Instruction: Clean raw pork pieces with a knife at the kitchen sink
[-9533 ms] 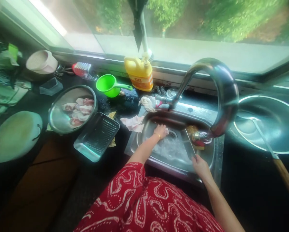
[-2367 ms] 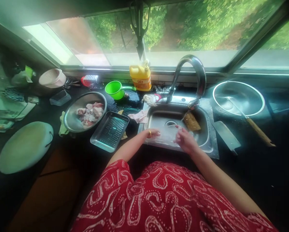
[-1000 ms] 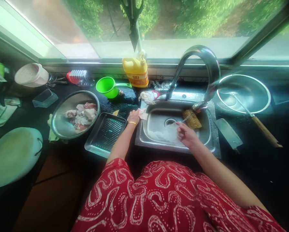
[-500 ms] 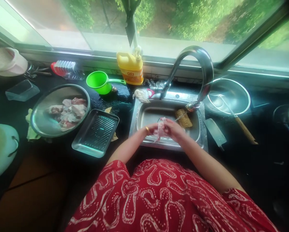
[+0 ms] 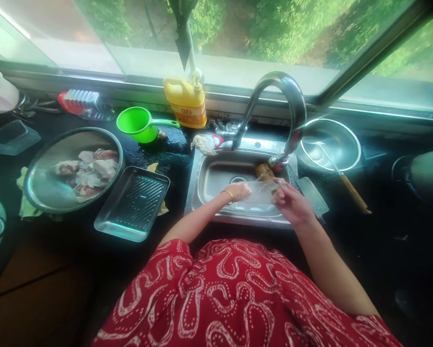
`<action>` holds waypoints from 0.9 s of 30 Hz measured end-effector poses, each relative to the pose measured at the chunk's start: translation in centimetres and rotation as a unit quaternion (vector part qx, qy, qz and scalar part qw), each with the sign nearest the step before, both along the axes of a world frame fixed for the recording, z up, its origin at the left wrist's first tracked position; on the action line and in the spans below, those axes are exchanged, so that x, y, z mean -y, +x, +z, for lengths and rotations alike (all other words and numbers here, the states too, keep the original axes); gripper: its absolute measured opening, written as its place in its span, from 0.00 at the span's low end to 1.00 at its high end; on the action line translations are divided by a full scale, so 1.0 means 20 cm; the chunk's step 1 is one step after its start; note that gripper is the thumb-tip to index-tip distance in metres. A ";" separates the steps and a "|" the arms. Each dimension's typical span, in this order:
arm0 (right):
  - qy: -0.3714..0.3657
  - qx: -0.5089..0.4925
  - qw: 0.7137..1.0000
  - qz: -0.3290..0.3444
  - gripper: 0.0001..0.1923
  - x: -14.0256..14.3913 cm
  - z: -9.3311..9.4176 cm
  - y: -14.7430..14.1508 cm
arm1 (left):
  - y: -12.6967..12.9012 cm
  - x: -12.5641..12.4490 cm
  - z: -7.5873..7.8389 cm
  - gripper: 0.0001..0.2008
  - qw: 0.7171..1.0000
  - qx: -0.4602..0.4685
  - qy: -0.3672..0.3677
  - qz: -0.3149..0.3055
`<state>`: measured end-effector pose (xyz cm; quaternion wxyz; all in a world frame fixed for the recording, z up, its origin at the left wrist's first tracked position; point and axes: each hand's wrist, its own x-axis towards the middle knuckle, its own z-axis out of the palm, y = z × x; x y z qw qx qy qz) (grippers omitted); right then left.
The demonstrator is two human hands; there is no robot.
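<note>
A thin, whitish, see-through sheet (image 5: pixel 262 193) is stretched sideways over the sink (image 5: pixel 211 168); I cannot tell what it is made of. My left hand (image 5: pixel 241 191) is closed in a fist on one end, a gold-coloured bracelet at its wrist. The other end is pinched in the fingers of my right hand (image 5: pixel 292 200), over the basin's right side. Behind the sheet, partly covered, lies a brown rough block (image 5: pixel 264 172). The curved faucet (image 5: pixel 299 113) reaches over the basin, its spout just above my right hand.
Left of the sink are a black-bottomed metal tray (image 5: pixel 137 205), a steel bowl (image 5: pixel 39 178) of raw meat pieces (image 5: pixel 89 171) and a green dipper (image 5: pixel 135 124). A yellow jug (image 5: pixel 187 103) stands behind. To the right are a cleaver (image 5: pixel 312 195) and a wood-handled strainer (image 5: pixel 356 195).
My hands were close together on a crumpled pinkish-white bundle. My right hand has moved right, and the sheet now spans the gap. The camera view has shifted slightly.
</note>
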<state>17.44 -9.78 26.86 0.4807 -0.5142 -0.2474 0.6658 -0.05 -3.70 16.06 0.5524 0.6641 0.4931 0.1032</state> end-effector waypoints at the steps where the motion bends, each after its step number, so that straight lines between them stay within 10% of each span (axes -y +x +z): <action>1: -0.003 0.006 1.000 -0.010 0.15 0.00 -0.02 0.04 | -0.06 0.00 0.02 0.13 0.997 -0.057 0.042 -0.042; 8: 0.033 0.106 0.992 -0.054 0.21 0.00 -0.17 0.10 | -0.38 0.11 0.15 0.12 0.876 -0.267 0.305 -0.262; 11: 0.089 0.220 0.971 -0.035 0.21 -0.02 -0.26 0.00 | -0.39 0.14 0.22 0.13 0.870 -0.196 0.386 -0.235; 14: 0.156 0.270 0.948 0.062 0.20 -0.05 -0.34 -0.16 | -0.32 0.13 0.25 0.10 0.897 -0.049 0.431 -0.084; 21: 0.329 0.361 0.867 0.100 0.11 -0.13 -0.40 -0.35 | -0.14 0.07 0.07 0.08 0.934 0.266 0.064 0.231; 27: 0.299 0.443 0.830 0.160 0.20 -0.13 -0.62 -0.25 | -0.10 -0.05 0.02 0.11 0.837 0.322 -0.130 0.423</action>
